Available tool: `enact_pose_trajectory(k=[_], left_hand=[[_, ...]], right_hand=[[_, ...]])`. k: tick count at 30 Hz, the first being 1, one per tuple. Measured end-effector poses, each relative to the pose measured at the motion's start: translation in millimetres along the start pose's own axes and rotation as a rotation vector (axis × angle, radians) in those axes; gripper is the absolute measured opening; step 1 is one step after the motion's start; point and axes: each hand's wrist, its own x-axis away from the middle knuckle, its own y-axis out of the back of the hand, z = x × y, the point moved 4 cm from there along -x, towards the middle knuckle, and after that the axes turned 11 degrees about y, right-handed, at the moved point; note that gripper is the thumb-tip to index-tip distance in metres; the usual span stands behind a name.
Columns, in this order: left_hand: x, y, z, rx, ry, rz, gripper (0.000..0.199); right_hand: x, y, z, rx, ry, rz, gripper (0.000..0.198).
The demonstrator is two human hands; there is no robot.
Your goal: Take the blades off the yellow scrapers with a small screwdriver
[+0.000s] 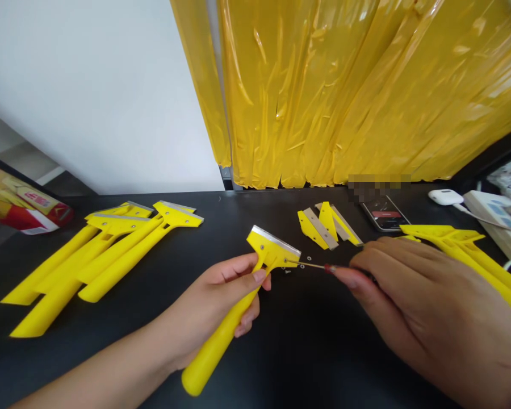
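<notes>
A yellow scraper (226, 324) with a metal blade along its head is gripped near the neck by my left hand (225, 295). It tilts, its handle end toward me. My right hand (430, 301) is closed around a small screwdriver (310, 264) with a red collar; most of its handle is hidden in the fingers. The screwdriver's tip meets the screw at the right side of the scraper head. Close to that head, small loose screws (287, 271) and nuts (309, 258) lie on the black table.
Several yellow scrapers (123, 250) are piled at left, beside a red and yellow package (25, 199). Yellow plates and blades (323, 226) lie behind the hands. Further right are a phone (385, 213), a white case (445, 197), a power strip (496, 221) and more yellow handles (472, 255).
</notes>
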Motion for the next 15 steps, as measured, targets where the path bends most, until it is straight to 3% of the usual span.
enact_pose_trajectory(k=[3, 6, 9, 13, 15], left_hand=[[-1, 1, -1, 0.02, 0.003, 0.006, 0.029], [-1, 0, -1, 0.041, 0.009, 0.024, 0.028], [-2, -1, 0, 0.024, 0.037, 0.045, 0.03], [-3, -1, 0, 0.002, 0.056, 0.069, 0.031], [-3, 0, 1, -0.005, 0.06, 0.07, 0.031]], right_hand=[[-5, 0, 5, -0.003, 0.102, 0.015, 0.021], [-4, 1, 5, -0.041, 0.095, -0.001, 0.013], [0, 1, 5, -0.148, 0.036, -0.013, 0.014], [5, -2, 7, -0.208, 0.026, -0.01, 0.032], [5, -2, 5, -0.197, -0.006, -0.019, 0.028]])
